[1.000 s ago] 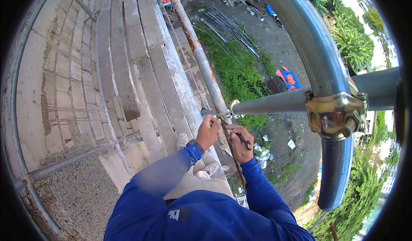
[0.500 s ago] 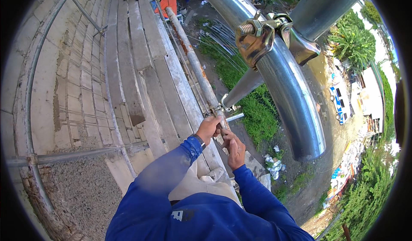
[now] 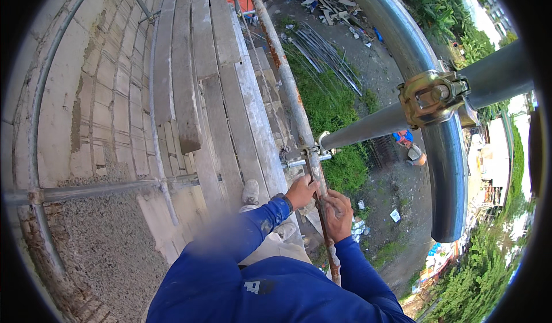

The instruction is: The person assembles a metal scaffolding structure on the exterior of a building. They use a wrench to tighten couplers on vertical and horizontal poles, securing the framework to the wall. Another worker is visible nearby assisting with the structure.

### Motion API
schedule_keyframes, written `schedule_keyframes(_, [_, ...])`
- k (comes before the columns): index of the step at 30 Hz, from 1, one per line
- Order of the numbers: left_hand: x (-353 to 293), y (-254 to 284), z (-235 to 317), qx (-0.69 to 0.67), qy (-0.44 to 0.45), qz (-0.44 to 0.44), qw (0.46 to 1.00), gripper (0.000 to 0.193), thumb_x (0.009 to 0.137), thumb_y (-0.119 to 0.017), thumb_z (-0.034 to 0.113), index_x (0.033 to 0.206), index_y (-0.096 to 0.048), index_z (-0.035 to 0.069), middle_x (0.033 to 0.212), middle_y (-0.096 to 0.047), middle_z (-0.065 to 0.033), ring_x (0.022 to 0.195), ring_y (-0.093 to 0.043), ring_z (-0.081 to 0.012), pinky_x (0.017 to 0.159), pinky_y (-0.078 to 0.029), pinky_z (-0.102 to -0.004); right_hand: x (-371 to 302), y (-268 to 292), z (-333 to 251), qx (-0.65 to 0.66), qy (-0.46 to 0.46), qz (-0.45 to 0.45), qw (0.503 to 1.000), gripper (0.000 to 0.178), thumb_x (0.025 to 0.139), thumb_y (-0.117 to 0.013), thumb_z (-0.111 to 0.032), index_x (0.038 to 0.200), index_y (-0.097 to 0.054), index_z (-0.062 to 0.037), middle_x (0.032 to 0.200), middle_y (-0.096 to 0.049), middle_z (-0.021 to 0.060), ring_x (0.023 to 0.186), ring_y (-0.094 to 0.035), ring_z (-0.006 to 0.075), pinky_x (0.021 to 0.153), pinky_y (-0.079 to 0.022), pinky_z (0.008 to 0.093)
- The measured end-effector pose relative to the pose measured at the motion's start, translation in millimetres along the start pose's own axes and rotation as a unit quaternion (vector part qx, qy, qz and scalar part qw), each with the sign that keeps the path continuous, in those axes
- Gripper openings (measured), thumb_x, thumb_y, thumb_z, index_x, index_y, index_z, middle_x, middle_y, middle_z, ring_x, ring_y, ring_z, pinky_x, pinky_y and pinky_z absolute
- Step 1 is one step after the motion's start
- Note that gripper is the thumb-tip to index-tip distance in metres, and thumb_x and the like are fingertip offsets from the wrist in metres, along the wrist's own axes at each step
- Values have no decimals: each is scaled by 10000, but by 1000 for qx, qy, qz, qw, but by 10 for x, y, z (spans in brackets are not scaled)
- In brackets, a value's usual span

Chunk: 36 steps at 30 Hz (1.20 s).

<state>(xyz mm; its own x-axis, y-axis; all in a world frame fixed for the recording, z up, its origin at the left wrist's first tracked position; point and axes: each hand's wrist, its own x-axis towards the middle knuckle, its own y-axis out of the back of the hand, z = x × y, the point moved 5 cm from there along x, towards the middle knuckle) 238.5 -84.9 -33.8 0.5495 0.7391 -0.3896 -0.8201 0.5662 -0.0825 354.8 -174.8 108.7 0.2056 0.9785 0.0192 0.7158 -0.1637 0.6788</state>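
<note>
A rust-spotted scaffold pipe (image 3: 292, 96) runs alongside the plank deck and down past my body. My left hand (image 3: 301, 192) is closed against its left side, thumb and fingers at the metal. Slightly lower, my right hand (image 3: 339, 215) curls its fingers round the same pipe from the right; its palm side is hidden. Above both hands, and apart from them, a metal clamp (image 3: 311, 150) sits on the pipe, where a grey cross pipe (image 3: 368, 126) comes in from the right.
Close by at upper right, a coupler (image 3: 434, 97) joins shiny pipes. Planks (image 3: 221, 122) form the deck, with my shoes at its edge. A block wall (image 3: 103, 99) stands left. Far below are a person (image 3: 409, 147), grass and stacked metal bars (image 3: 328, 56).
Both hands have moved down the pipe, away from the clamp, and are farther apart. My view has shifted, bringing the person below and my other shoe into sight.
</note>
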Motion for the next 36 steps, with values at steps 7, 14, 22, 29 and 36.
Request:
schedule_keyframes(7, [124,306,-161,242,-114,25,963,325,1013,-598,295,1033,-577,-28,854,-682,-282,847,-663,-493,737,-504,-569,469,-280,415,-8,-97,-5,995,339,957,-646,-150,1269,-625,-18,1203,-655,189,1074,-642,374,905,-525,446])
schedule_keyframes(14, [390,606,-289,287,-143,-40,946,332,1002,-630,314,1140,-588,16,857,-701,-253,801,-687,-470,716,-533,-566,525,-707,491,-114,-126,-18,985,550,950,-690,-330,1379,-540,-20,1239,-664,274,1117,-655,466,938,-517,507])
schedule_keyframes(22, [1129,1429,167,486,-329,-139,798,114,904,-631,193,964,-640,97,809,-699,-133,788,-702,-353,736,-517,-479,579,-708,449,-130,-176,-44,975,516,934,-684,-336,1355,-555,-66,1140,-698,258,1019,-678,480,870,-533,523])
schedule_keyframes(29, [860,1304,304,425,-327,20,844,105,809,-672,106,913,-667,118,902,-700,-34,956,-609,-270,823,-465,-416,582,-701,417,-138,-174,-39,974,512,935,-678,-340,1352,-553,-70,1107,-702,261,996,-683,479,846,-542,518])
schedule_keyframes(36, [979,1246,177,404,-335,-10,851,145,820,-657,101,964,-674,89,958,-685,-82,979,-609,-310,842,-534,-418,526,-751,553,-159,-178,-53,970,540,938,-677,-343,1359,-539,-35,1125,-697,270,1004,-687,476,865,-541,511])
